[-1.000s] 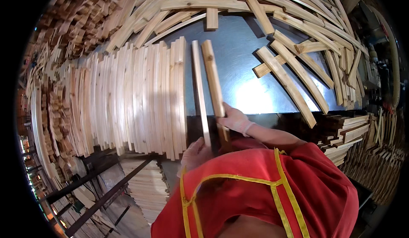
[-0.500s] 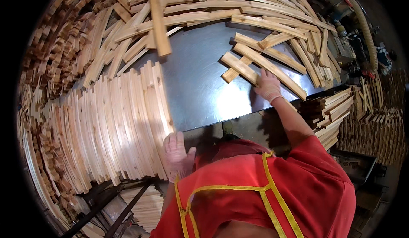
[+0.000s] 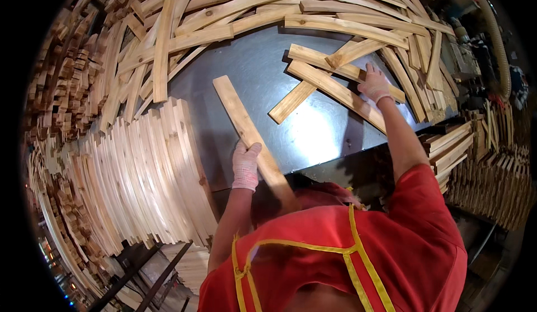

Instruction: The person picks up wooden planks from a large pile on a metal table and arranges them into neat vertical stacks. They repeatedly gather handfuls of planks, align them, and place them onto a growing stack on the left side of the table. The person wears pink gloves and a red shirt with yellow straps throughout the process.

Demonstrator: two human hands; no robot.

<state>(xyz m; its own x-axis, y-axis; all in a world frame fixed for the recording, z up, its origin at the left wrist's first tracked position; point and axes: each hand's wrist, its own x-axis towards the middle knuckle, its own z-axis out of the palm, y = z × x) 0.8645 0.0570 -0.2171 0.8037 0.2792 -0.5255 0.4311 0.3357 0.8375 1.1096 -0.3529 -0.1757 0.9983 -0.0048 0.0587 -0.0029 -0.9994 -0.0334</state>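
My left hand (image 3: 246,165), in a pale work glove, is closed around a long wooden slat (image 3: 240,113). This slat slants over the front of the metal table, its near end close to my red apron. My right hand (image 3: 376,84), also gloved, lies across the right part of another wooden slat (image 3: 316,58), with its fingers over the far edge. Just nearer lies a parallel slat (image 3: 341,93), resting over a crossing slat (image 3: 292,102).
To the left stand tightly lined-up slats (image 3: 151,172) in a wide row. A heap of loose slats (image 3: 246,10) curves around the far side of the metal table (image 3: 224,60). More boards are stacked (image 3: 450,150) at right, and a ribbed hose (image 3: 495,43) hangs behind.
My left hand has moved from beside the row up to the table and now holds a slat. My right hand has shifted right and farther away onto another slat.
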